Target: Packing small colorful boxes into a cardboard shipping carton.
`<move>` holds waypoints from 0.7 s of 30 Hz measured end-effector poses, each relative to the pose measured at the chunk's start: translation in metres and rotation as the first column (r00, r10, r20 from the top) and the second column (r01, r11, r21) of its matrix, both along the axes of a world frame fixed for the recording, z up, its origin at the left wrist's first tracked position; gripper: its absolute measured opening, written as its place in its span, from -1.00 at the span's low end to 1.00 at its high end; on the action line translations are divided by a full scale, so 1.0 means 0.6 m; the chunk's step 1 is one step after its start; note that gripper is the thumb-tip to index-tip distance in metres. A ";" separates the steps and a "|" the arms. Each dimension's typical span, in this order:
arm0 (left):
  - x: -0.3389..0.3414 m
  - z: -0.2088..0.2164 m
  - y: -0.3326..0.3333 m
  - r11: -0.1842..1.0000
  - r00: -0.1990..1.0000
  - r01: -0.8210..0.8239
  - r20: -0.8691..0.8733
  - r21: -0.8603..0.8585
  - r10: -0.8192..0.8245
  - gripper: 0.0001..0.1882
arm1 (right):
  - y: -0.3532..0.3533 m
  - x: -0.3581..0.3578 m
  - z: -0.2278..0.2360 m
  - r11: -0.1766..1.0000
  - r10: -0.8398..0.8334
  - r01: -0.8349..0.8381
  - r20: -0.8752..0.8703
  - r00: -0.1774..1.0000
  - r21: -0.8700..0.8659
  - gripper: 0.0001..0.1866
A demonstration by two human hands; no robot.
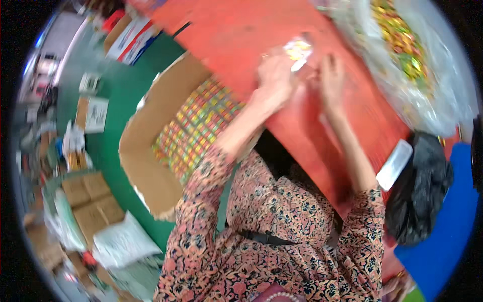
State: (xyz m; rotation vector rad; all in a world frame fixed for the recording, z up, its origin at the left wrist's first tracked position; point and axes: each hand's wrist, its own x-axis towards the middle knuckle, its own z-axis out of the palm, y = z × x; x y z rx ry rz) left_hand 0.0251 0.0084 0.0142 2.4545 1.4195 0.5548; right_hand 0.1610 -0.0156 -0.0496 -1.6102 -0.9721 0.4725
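Note:
A small shiny packet (298, 49) with yellow and white patches is at the far part of the red tabletop (241, 35). My left hand (275, 74) has its curled fingers at the packet's left edge and appears to pinch it, though motion blurs the fingertips. To the right, my right hand (332, 83) is held low over the red surface, apart from the packet. Its fingers are stretched out and nothing shows in them. Beneath my left forearm stands an open cardboard box (151, 126), with rows of small red, yellow and green wrapped pieces (198, 126) inside.
At the far right lies a large clear plastic bag (437, 95) of shiny gold and green wrapped pieces (402, 43). A white rectangular object (395, 165) rests beside a black plastic bag (422, 196). Cartons (93, 201) and a white sack (125, 241) sit on the green floor at left.

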 end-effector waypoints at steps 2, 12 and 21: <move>0.021 -0.020 0.013 0.994 0.995 -0.091 -0.042 -0.057 0.089 -0.57 | 0.048 0.074 -0.034 0.982 0.183 -0.189 0.207 0.961 0.008 -0.72; -0.009 -0.024 0.000 0.984 0.956 -0.169 0.251 0.060 0.149 -0.68 | 0.023 -0.009 0.001 0.987 0.144 -0.149 0.079 0.986 0.052 -0.66; -0.256 0.025 -0.055 0.941 0.920 -0.290 0.320 0.173 0.225 -0.65 | 0.015 -0.005 -0.007 0.969 0.238 -0.245 0.134 0.962 0.036 -0.71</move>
